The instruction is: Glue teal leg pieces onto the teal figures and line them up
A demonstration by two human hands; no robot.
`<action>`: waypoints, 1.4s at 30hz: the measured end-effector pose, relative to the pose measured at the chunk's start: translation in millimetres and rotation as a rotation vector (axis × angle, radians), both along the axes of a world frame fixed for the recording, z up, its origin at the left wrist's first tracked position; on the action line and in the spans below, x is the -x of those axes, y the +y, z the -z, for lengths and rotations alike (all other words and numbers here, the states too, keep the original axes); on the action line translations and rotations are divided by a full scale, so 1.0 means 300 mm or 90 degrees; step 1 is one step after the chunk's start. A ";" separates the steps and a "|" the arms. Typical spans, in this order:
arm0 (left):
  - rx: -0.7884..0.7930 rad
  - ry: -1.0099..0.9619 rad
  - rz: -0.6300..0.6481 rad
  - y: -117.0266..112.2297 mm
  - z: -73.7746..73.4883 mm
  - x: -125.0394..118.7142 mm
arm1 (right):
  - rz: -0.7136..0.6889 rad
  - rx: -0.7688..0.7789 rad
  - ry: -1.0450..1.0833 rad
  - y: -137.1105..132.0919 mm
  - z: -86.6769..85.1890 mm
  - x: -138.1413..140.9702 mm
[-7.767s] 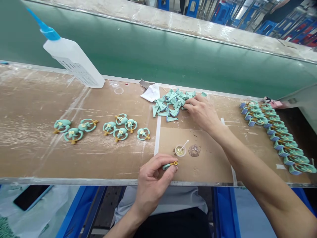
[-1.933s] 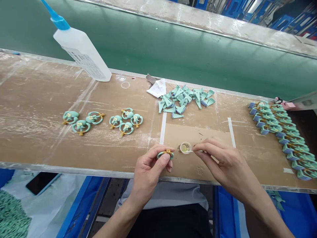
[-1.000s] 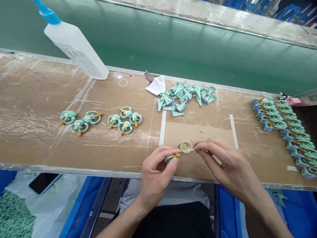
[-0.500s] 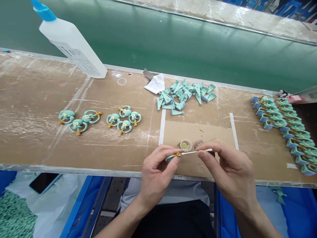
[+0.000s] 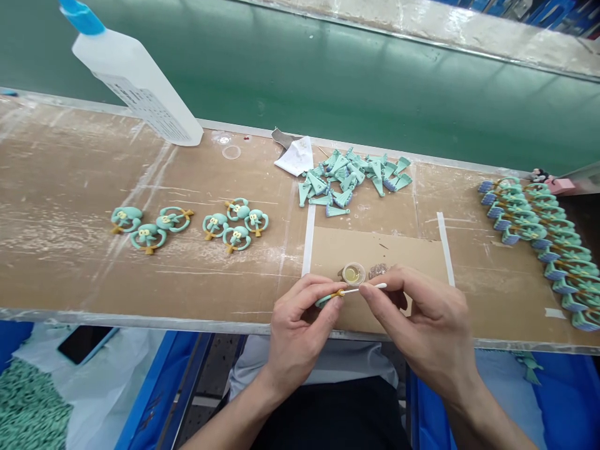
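My left hand (image 5: 297, 325) pinches a small teal figure with a yellow end (image 5: 328, 297) just above the bench's near edge. My right hand (image 5: 422, 325) holds a thin white swab stick (image 5: 363, 289) between thumb and fingers, its tip touching the figure's yellow end. Just beyond the hands sit a small round cup of yellowish liquid (image 5: 353, 274) and a clear blob (image 5: 377, 270) on a cardboard sheet (image 5: 398, 250).
Teal figures lie in two groups (image 5: 150, 228) (image 5: 235, 226) at left. A pile of teal fan-shaped parts (image 5: 349, 181) and a white scrap (image 5: 295, 157) lie behind. Rows of assembled figures (image 5: 539, 244) fill the right. A white squeeze bottle (image 5: 135, 81) leans at back left by the green conveyor belt (image 5: 328, 87).
My right hand lifted the swab out of the cup and brought its tip to the figure held in my left hand. Much earlier my right hand was at the pile of fan-shaped parts.
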State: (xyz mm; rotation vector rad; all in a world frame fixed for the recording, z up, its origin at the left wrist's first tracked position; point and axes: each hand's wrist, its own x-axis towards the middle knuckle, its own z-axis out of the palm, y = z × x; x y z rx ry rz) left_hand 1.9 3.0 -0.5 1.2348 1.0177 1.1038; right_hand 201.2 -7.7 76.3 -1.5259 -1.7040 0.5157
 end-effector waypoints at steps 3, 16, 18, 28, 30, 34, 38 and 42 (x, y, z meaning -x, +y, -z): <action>-0.005 0.001 -0.002 0.000 0.000 0.002 | -0.062 0.032 -0.002 0.012 -0.025 -0.015; 0.026 -0.047 0.009 -0.007 0.018 -0.001 | -0.003 0.050 0.035 0.008 -0.027 -0.020; 0.040 -0.051 0.010 -0.007 0.016 0.000 | 0.009 0.042 0.040 0.005 -0.023 -0.015; 0.043 -0.054 0.016 -0.007 0.003 0.004 | -0.006 0.053 0.039 -0.001 -0.012 0.001; 0.042 -0.055 0.017 -0.007 0.006 0.004 | -0.006 0.050 0.034 0.000 -0.012 0.002; 0.033 -0.050 0.019 -0.008 0.007 0.004 | 0.002 0.045 0.032 0.001 -0.014 0.003; 0.033 -0.050 0.021 -0.008 0.002 0.007 | 0.008 0.051 0.037 -0.001 -0.014 0.005; 0.034 -0.054 0.026 -0.007 0.000 0.009 | 0.006 0.062 0.033 -0.003 -0.017 0.008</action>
